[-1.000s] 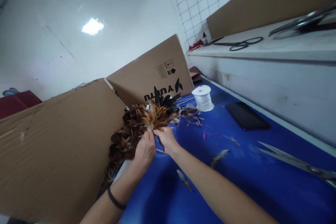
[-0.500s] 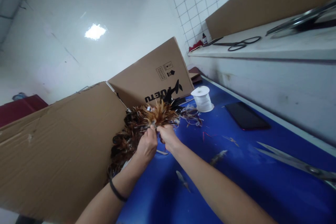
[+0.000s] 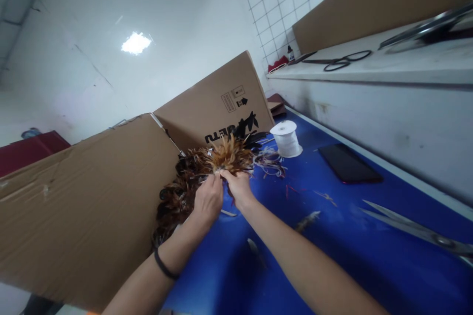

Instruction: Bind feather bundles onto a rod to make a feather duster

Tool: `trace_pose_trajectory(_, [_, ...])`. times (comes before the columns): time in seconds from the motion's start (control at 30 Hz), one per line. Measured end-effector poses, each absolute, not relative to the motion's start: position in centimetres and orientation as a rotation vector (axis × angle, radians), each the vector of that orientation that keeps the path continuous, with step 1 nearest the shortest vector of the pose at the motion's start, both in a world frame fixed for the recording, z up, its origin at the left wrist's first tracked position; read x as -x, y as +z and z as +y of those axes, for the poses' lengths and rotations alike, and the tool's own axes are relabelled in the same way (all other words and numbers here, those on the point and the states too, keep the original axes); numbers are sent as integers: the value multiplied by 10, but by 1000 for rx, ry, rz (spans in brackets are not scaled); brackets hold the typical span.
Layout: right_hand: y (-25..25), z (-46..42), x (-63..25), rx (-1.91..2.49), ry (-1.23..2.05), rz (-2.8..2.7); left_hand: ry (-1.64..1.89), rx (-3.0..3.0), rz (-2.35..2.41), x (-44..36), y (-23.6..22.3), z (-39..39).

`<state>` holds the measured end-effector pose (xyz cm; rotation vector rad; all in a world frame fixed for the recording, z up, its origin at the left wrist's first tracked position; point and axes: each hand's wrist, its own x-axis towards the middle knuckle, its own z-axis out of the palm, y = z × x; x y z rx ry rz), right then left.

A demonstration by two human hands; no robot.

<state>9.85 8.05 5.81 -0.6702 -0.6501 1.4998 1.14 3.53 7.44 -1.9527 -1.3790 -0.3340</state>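
Note:
A fan-shaped bunch of orange-brown feathers stands up above a larger heap of dark brown feathers beside a cardboard box. My left hand pinches the base of the bunch, fingers closed. My right hand grips the same base from the right, fingers also closed. Both forearms reach in from the bottom; a black band sits on the left wrist.
A blue table top carries a white thread spool, a dark phone, large scissors and loose feathers. Cardboard boxes stand left and behind. Black-handled scissors lie on a raised shelf.
The feather bunch and both hands have risen and shifted a little to the right; the grip on the bunch's base is unchanged.

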Motion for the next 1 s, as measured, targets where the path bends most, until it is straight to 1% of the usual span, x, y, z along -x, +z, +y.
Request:
trace_pose_trajectory(0.17, [59, 83, -101, 600, 1361, -721, -860, 2047, -1735, -18, 96, 35])
trace_pose_trajectory(0.37, [57, 86, -103, 667, 1284, -793, -1500, 2107, -2285, -21, 112, 42])
trace_pose_trajectory(0.47, [58, 85, -105, 652, 1261, -812, -1745, 2080, -2375, -27, 117, 42])
trace_pose_trajectory(0.6, [64, 81, -109, 640, 1230, -827, -1921, 2006, -2434, -30, 122, 42])
trace_pose_trajectory(0.73, [64, 79, -109, 635, 1252, -833, -2059, 2027, -2730, -27, 126, 44])
trace_pose_trajectory(0.87, [59, 81, -107, 652, 1259, -860, -2082, 2096, -2946, -26, 129, 44])
trace_pose_trajectory(0.93, [57, 82, -106, 640, 1271, -879, -2092, 2151, -2953, -24, 129, 43])
trace_pose_trajectory(1.0, [56, 83, -107, 605, 1316, -920, -2023, 2239, -2886, -22, 126, 42])
